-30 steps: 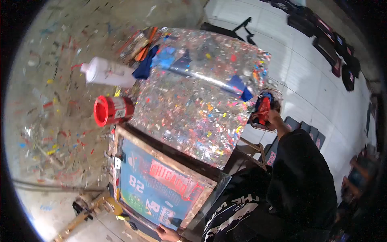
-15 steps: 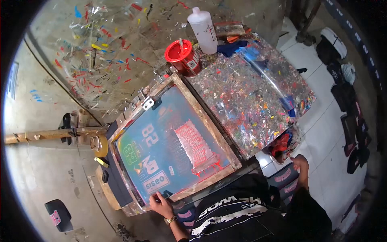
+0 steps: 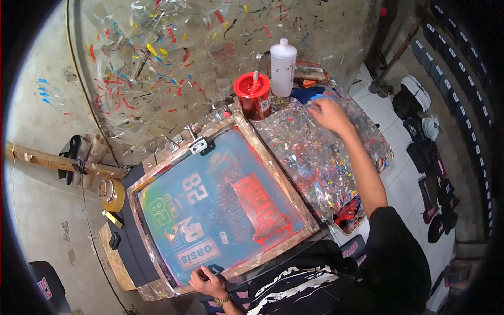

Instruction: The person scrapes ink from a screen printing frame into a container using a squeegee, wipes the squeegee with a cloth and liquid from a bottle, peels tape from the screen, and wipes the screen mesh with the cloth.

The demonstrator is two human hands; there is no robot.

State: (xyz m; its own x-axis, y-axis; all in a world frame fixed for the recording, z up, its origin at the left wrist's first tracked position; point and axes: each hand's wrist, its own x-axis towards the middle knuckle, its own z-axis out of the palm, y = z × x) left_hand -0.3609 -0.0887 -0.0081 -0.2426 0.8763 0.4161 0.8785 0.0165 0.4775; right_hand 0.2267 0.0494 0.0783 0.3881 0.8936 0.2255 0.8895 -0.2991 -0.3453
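My left hand (image 3: 208, 282) is at the lower edge of the framed printing screen (image 3: 215, 189), its fingers closed around the frame edge near a small dark piece. A wristwatch is on that wrist. My right hand (image 3: 329, 113) is above the paint-specked table (image 3: 315, 152), near a dark blue cloth (image 3: 307, 95); its fingers are bent, and whether they hold anything is hidden. Beside it are a red paint can (image 3: 253, 97) with a stick in it and a white plastic bottle (image 3: 283, 68). Red ink lies over the lettering on the screen.
A basket with red and dark cloths (image 3: 348, 216) is at the table's near right corner. A roll of yellow tape (image 3: 112, 195) sits left of the screen. Dark fabric pieces (image 3: 428, 173) lie on the tiled floor at right. Paint marks cover the wall.
My right hand has moved from beside the basket up and over the far part of the table. My left hand has stayed at the screen's lower edge. The camera view has turned.
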